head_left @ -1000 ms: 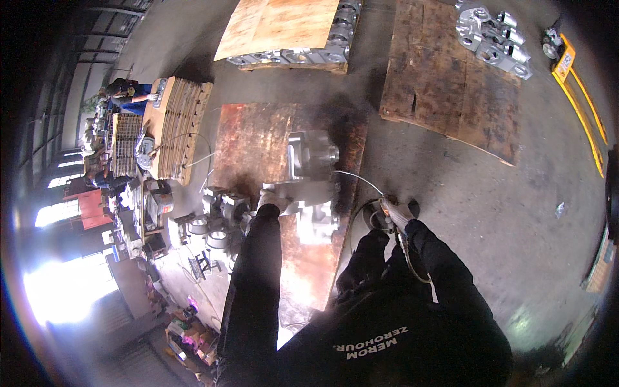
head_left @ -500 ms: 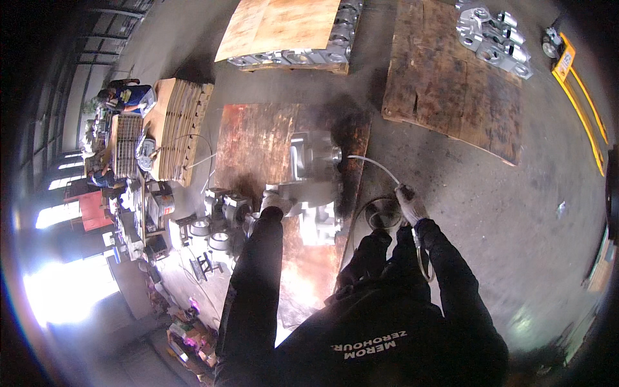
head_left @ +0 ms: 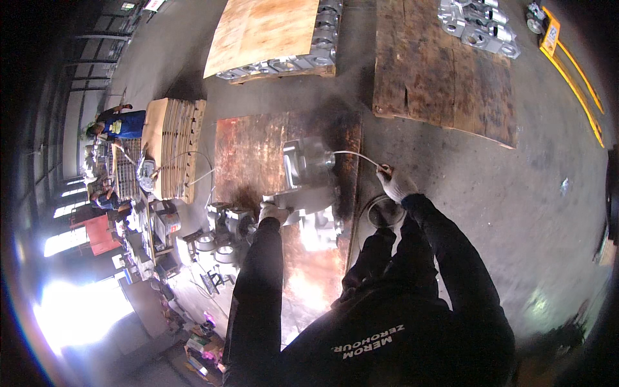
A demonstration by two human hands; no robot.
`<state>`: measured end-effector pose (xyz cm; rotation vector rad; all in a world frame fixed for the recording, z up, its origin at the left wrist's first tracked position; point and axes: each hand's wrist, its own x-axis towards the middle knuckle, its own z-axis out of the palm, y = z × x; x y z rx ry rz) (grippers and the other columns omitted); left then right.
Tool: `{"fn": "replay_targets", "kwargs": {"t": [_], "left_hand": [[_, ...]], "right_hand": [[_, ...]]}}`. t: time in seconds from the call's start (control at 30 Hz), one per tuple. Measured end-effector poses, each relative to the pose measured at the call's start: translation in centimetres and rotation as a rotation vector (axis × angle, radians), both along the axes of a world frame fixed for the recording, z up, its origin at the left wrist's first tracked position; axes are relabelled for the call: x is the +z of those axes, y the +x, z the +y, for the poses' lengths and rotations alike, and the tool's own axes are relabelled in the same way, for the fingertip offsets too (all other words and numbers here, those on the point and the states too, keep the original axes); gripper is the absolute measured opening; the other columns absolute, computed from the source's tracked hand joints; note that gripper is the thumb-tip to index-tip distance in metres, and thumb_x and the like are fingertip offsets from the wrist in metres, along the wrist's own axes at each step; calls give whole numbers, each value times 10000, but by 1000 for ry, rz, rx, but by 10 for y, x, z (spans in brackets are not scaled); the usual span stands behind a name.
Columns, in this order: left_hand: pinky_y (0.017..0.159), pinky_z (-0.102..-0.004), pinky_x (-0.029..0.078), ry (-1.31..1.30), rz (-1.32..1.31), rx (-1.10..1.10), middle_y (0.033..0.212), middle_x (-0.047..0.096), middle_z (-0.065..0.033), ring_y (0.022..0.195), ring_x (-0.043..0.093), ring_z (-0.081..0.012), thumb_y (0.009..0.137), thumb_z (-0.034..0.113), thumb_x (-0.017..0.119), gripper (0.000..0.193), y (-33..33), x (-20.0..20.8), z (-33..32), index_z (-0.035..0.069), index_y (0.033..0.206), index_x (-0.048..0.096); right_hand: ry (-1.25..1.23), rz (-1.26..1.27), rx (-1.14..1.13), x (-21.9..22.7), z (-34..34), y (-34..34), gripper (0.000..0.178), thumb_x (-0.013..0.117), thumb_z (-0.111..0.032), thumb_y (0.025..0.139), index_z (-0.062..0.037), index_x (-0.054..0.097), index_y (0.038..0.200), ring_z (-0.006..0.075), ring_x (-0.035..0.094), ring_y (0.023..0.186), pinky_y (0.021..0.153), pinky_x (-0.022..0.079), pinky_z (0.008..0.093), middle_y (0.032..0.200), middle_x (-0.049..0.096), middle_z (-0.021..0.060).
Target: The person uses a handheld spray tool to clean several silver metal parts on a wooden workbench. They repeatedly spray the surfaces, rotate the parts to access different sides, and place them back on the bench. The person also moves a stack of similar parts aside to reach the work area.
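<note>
A silver metal casting [head_left: 309, 161] sits on the worn wooden board [head_left: 248, 148], blurred by a greyish haze. My left hand [head_left: 275, 211], in a pale glove, grips its near left side, the fingers partly hidden by the blur. Directly nearer to me lies a second bright casting [head_left: 319, 231]. To the right, my gloved right hand [head_left: 398, 184] is closed round a blow gun with a long, thin bent tube [head_left: 354, 154]. The tube arches left, and its tip is at the casting's right side. Most of the gun's body is hidden in the hand.
Several dark castings and rings [head_left: 225, 251] stand left of the board. A round pan [head_left: 385, 211] is by my feet. Farther off are a sheet-covered pallet of castings [head_left: 277, 64], another wooden board [head_left: 438, 84], a yellow pallet jack [head_left: 570, 74] and a co-worker [head_left: 119, 122].
My right hand has moved up and left with the blow gun, whose tube now bows higher. My left hand stays at the casting's side. The whole view has shifted slightly.
</note>
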<state>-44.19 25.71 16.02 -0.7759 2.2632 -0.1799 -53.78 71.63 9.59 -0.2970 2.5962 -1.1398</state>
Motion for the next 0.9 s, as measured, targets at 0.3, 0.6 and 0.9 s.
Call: {"fn": "replay_targets", "kwargs": {"t": [0.3, 0.6, 0.9], "left_hand": [[1126, -533, 323, -43, -245, -252, 1542, 341, -294, 1396, 392, -433, 954, 585, 494, 921, -22, -10, -1, -75, 1517, 186], [1168, -462, 305, 19, -172, -315, 1559, 315, -288, 1399, 406, -417, 852, 743, 524, 1121, -60, 3, 17, -113, 1500, 202], [1113, -372, 392, 131, 111, 137, 1431, 440, -340, 1346, 477, -375, 715, 660, 781, 1265, -18, 28, 29, -227, 1363, 154]], "right_hand": [[29, -102, -65, -32, 1, -16, 411, 565, -468, 966, -98, 711, 1071, 357, 703, 710, 639, 556, 476, 760, 698, 174], [-169, 309, -90, -66, 11, -36, 411, 618, -448, 934, -39, 652, 903, 388, 696, 736, 604, 541, 490, 835, 709, 205], [-140, -122, 67, -13, 34, -14, 363, 590, -383, 984, -77, 687, 1153, 312, 696, 771, 699, 539, 425, 897, 718, 177]]}}
